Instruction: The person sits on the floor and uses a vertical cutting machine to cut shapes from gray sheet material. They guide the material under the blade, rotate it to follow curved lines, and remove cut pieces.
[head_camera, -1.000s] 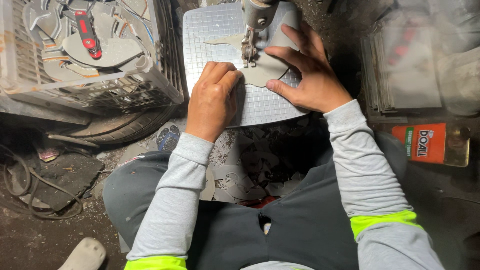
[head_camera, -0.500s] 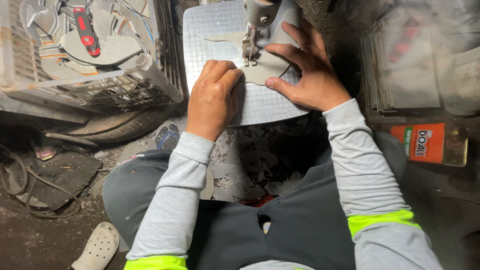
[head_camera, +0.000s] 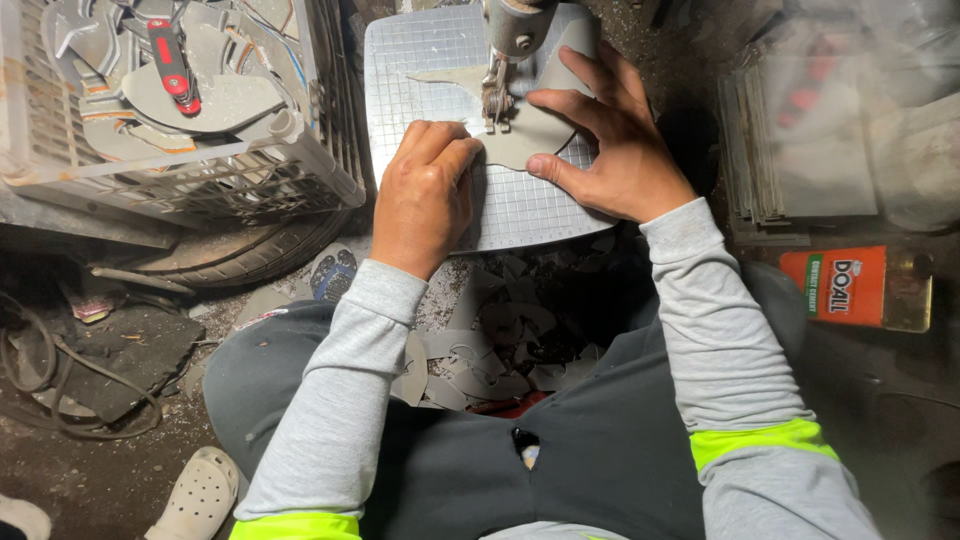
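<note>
The left hand (head_camera: 425, 195), fingers curled and knuckles pressed down, pins the grey sheet piece (head_camera: 520, 145) on the gridded machine table (head_camera: 520, 215). Just beyond, the right hand (head_camera: 610, 150) lies spread flat on the piece. Best keep fingertips clear of the cutting head (head_camera: 497, 95) between them, feeding slowly and evenly.

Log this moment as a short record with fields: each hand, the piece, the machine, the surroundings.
left hand: fist, knuckles down, pressing the grey sheet piece
right hand: fingers spread flat on the same piece
machine head: above the piece, between the hands
gridded work plate: under the piece
plastic crate: to the left, holds grey cut shapes and a red-handled tool
scraps: grey offcuts on the ground below the plate
</note>
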